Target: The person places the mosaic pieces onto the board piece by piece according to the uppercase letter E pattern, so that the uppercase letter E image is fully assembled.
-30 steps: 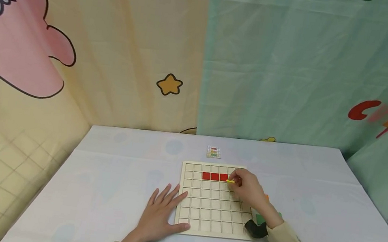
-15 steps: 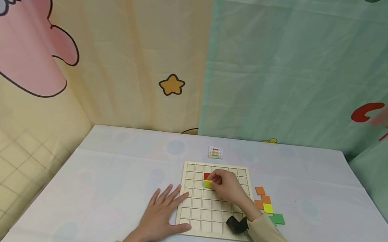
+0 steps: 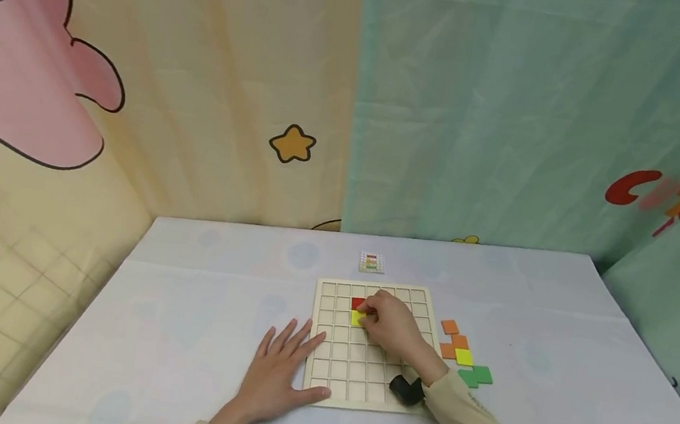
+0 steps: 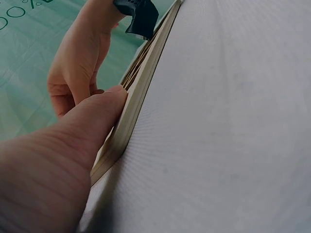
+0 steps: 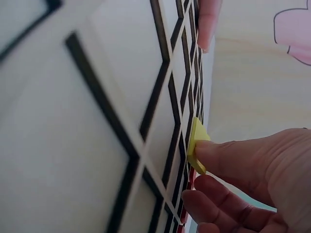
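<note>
A pale board (image 3: 337, 389) with a grid of square cells lies on the table. My right hand (image 3: 394, 328) is over its upper part, thumb and fingers on a yellow tile (image 3: 357, 318) just below a red tile (image 3: 357, 303). In the right wrist view the thumb presses the yellow tile (image 5: 198, 145), which stands slightly tilted at the grid, with red edges beside it. Spread flat, my left hand (image 3: 275, 375) touches the board's left edge; in the left wrist view its thumb (image 4: 99, 109) rests on the rim. The right hand covers the other red tiles.
Right of the board lie several loose tiles: orange ones (image 3: 450, 327), a yellow one (image 3: 464, 357) and green ones (image 3: 482, 375). A small card with a coloured grid pattern (image 3: 372, 263) lies behind the board. Curtains hang behind the table.
My right hand has moved left across the board with the yellow tile, from the right end of the red row to below its left end. The left hand has stayed in place.
</note>
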Action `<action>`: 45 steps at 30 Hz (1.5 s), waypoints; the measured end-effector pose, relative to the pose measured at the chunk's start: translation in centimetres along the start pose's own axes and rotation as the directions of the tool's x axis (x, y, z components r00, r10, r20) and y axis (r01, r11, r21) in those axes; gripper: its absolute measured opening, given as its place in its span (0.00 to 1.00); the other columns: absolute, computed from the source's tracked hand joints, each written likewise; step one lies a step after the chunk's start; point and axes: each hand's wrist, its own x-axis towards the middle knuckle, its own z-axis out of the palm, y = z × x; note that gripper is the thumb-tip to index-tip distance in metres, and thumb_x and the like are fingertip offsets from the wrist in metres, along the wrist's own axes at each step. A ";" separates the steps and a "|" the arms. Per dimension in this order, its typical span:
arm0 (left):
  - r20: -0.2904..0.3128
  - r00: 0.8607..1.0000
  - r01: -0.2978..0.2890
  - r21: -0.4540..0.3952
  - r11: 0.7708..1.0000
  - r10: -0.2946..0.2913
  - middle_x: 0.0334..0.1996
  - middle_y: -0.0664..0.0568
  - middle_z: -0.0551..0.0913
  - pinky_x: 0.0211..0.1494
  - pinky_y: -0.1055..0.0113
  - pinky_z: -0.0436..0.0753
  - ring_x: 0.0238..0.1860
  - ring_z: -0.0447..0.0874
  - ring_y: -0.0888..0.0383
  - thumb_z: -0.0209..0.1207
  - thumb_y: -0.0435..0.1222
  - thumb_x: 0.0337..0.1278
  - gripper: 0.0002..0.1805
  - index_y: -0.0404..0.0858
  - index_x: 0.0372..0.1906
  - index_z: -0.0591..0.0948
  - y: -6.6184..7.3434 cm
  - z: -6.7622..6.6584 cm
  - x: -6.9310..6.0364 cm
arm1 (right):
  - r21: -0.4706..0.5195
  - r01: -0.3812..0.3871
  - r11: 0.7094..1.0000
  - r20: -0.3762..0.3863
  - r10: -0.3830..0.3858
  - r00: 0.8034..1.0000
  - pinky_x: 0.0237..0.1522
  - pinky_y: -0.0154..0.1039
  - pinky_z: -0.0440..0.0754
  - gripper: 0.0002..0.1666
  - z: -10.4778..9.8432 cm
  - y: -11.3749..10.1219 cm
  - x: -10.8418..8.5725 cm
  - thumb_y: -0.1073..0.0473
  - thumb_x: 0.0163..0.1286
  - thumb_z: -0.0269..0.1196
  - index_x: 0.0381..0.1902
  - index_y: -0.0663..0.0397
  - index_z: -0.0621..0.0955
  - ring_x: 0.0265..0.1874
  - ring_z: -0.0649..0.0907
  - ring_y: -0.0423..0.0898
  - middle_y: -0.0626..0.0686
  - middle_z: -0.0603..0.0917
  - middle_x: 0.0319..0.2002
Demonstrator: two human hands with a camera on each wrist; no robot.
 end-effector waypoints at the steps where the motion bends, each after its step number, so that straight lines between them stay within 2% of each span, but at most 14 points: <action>1: 0.006 1.000 0.005 -0.001 1.000 -0.005 0.72 0.51 0.56 0.70 0.45 0.41 0.73 0.44 0.47 0.48 0.71 0.50 0.47 0.50 0.72 0.62 0.0 0.0 0.0 | -0.010 0.004 1.000 0.001 -0.004 1.000 0.31 0.36 0.76 0.04 -0.1 -0.1 0.0 0.66 0.58 0.68 0.31 0.52 0.85 0.25 0.75 0.38 0.43 0.75 0.29; 6: 0.014 1.000 0.019 -0.005 1.000 -0.019 0.73 0.51 0.55 0.70 0.46 0.40 0.73 0.44 0.47 0.48 0.72 0.50 0.47 0.51 0.72 0.62 -0.1 -0.1 0.0 | -0.049 0.056 0.997 0.038 -0.055 0.998 0.26 0.33 0.73 0.02 -0.9 -0.1 -0.4 0.64 0.60 0.67 0.28 0.54 0.85 0.22 0.72 0.38 0.44 0.75 0.27; 10: 0.015 1.000 0.019 -0.014 1.000 -0.018 0.73 0.51 0.55 0.70 0.46 0.39 0.73 0.43 0.48 0.48 0.72 0.50 0.48 0.51 0.72 0.62 0.0 -0.1 0.0 | -0.044 0.063 0.997 0.043 -0.061 0.997 0.24 0.34 0.72 0.02 -2.7 1.1 -1.2 0.62 0.61 0.67 0.29 0.53 0.85 0.22 0.71 0.38 0.42 0.76 0.27; 15: 0.022 1.000 0.019 -0.015 1.000 -0.019 0.73 0.51 0.54 0.70 0.47 0.39 0.73 0.42 0.48 0.48 0.72 0.49 0.48 0.50 0.72 0.62 -0.1 0.0 0.1 | -0.100 -0.002 0.995 0.033 0.006 0.999 0.27 0.40 0.75 0.04 -5.8 4.0 -2.5 0.63 0.61 0.66 0.35 0.56 0.85 0.27 0.75 0.43 0.47 0.79 0.31; 17: 0.023 1.000 0.020 -0.011 1.000 -0.020 0.73 0.51 0.54 0.70 0.47 0.39 0.73 0.42 0.48 0.48 0.72 0.49 0.48 0.50 0.72 0.62 -0.1 0.0 0.0 | -0.137 -0.059 0.989 0.038 0.065 0.997 0.30 0.42 0.78 0.06 -6.9 5.1 -3.0 0.63 0.61 0.66 0.37 0.57 0.85 0.30 0.78 0.46 0.50 0.79 0.33; 21: 0.022 1.000 0.022 -0.008 1.000 -0.022 0.73 0.51 0.55 0.70 0.46 0.39 0.73 0.43 0.47 0.49 0.72 0.49 0.48 0.50 0.72 0.62 0.0 -0.1 0.0 | -0.220 -0.149 0.964 0.058 0.166 0.984 0.33 0.46 0.78 0.12 -8.4 6.9 -4.1 0.60 0.59 0.67 0.39 0.63 0.83 0.31 0.77 0.49 0.53 0.78 0.33; 23: 0.022 1.000 0.022 -0.009 1.000 -0.022 0.73 0.50 0.55 0.70 0.46 0.39 0.73 0.43 0.48 0.49 0.72 0.49 0.48 0.50 0.72 0.62 -0.1 -0.1 0.0 | -0.231 -0.184 0.955 0.075 0.206 0.976 0.34 0.47 0.78 0.15 -8.8 7.5 -4.5 0.59 0.59 0.68 0.40 0.64 0.82 0.30 0.76 0.49 0.54 0.77 0.33; 26: 0.023 1.000 0.022 -0.014 1.000 -0.022 0.73 0.50 0.55 0.70 0.46 0.39 0.73 0.43 0.47 0.49 0.72 0.49 0.48 0.50 0.72 0.62 -0.1 -0.1 0.0 | -0.200 -0.215 0.956 0.098 0.237 0.967 0.33 0.46 0.76 0.16 -9.2 8.0 -5.0 0.60 0.59 0.68 0.42 0.65 0.82 0.29 0.74 0.48 0.54 0.76 0.33; 29: 0.025 0.999 0.021 -0.017 1.000 -0.021 0.73 0.50 0.55 0.70 0.47 0.39 0.73 0.42 0.47 0.49 0.72 0.49 0.48 0.50 0.72 0.62 0.0 -0.1 0.0 | -0.153 -0.219 0.964 0.111 0.237 0.965 0.31 0.42 0.75 0.15 -9.3 8.2 -5.2 0.62 0.59 0.67 0.42 0.65 0.82 0.27 0.73 0.47 0.53 0.75 0.32; 35: 0.025 0.999 0.021 -0.019 1.000 -0.021 0.73 0.50 0.55 0.70 0.47 0.39 0.73 0.42 0.48 0.48 0.72 0.49 0.48 0.50 0.72 0.62 0.0 0.0 0.1 | -0.111 -0.234 0.966 0.092 0.244 0.965 0.27 0.38 0.75 0.12 -9.0 8.6 -5.2 0.67 0.59 0.66 0.42 0.64 0.82 0.23 0.74 0.44 0.52 0.76 0.31; 40: 0.020 1.000 0.021 -0.014 1.000 -0.021 0.73 0.50 0.55 0.70 0.47 0.39 0.73 0.43 0.47 0.49 0.72 0.49 0.48 0.50 0.72 0.62 0.0 0.0 0.0 | -0.096 -0.240 0.966 0.073 0.247 0.966 0.25 0.39 0.74 0.15 -8.9 8.6 -5.3 0.71 0.57 0.63 0.44 0.68 0.81 0.22 0.73 0.44 0.53 0.76 0.31; 45: 0.021 1.000 0.019 -0.012 1.000 -0.019 0.73 0.50 0.55 0.70 0.47 0.39 0.73 0.43 0.47 0.49 0.71 0.49 0.48 0.50 0.72 0.62 0.0 0.0 0.1 | -0.092 -0.270 0.958 0.064 0.277 0.959 0.26 0.40 0.75 0.18 -8.8 8.5 -5.3 0.72 0.54 0.62 0.45 0.72 0.80 0.24 0.74 0.46 0.55 0.75 0.31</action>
